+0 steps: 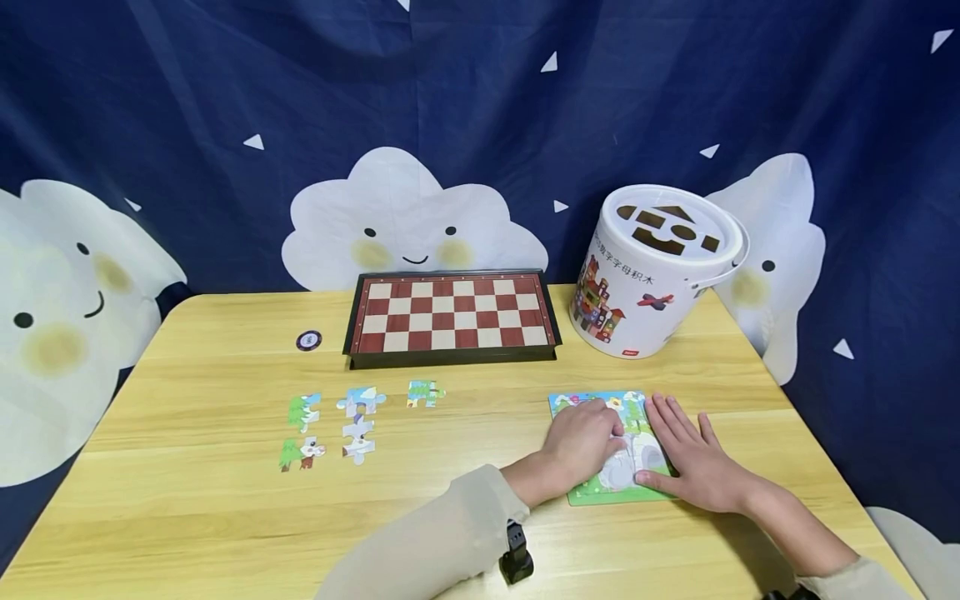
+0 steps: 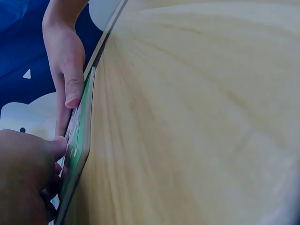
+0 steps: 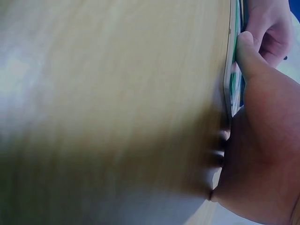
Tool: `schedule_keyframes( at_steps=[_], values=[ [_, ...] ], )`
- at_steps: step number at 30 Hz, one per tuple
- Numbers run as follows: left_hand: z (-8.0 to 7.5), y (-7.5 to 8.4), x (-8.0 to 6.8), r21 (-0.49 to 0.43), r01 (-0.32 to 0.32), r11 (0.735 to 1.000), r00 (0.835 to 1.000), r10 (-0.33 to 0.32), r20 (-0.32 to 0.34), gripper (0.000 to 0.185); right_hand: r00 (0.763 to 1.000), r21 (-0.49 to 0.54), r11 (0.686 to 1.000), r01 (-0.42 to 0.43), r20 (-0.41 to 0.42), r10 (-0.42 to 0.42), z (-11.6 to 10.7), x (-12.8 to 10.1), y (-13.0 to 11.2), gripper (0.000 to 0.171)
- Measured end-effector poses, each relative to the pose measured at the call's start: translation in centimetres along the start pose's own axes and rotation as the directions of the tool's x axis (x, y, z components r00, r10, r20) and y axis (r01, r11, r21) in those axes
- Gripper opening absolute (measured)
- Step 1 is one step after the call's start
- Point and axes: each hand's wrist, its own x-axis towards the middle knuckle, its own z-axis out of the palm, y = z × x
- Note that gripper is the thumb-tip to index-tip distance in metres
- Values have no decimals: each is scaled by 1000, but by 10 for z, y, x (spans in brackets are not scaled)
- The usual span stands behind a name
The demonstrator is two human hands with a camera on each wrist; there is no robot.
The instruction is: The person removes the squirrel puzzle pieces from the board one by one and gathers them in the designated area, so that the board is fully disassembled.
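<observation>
Two hands: the left hand is curled with fingertips pressed on the puzzle board; the right hand is laid flat, fingers spread, on its right part.
Step in hand: a piece is judged to be seated in the board, near the table's front right.
Next move: a reach left across bare wood seems called for.
Loose pieces: six puzzle pieces lie well apart to the left.
Farther back: chessboard, toy bucket, small round token; none is in the way.

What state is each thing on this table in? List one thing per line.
Puzzle board: flat, partly filled, under both hands.
Left hand: fingers curled, pressing a piece.
Right hand: flat, fingers straight.
Loose pieces: scattered, unplaced.
Chessboard: closed, no pieces.
Bucket: upright, lid on.
</observation>
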Motion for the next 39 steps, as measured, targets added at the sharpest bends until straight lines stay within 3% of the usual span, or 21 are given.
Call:
schedule_keyframes(
  at_steps=[11, 23, 32, 39],
  values=[
    [1, 0, -1, -17, -5, 1000, 1000, 5, 0, 18, 1000, 4, 1000, -6, -4, 6, 0, -1, 0, 103],
    [-6, -7, -4, -117, -9, 993, 999, 5, -34, 16, 1000, 13, 1000, -11, -6, 11, 1, -1, 2, 103],
    [-28, -26, -19, -186, 6, 982, 994, -26, -102, 19, 1000, 17, 1000, -13, 1, 13, 1, 0, 2, 104],
    [-51, -50, -38, -226, 54, 973, 986, -88, -142, 20, 1000, 10, 1000, -13, -2, 13, 0, 0, 1, 104]
  ],
)
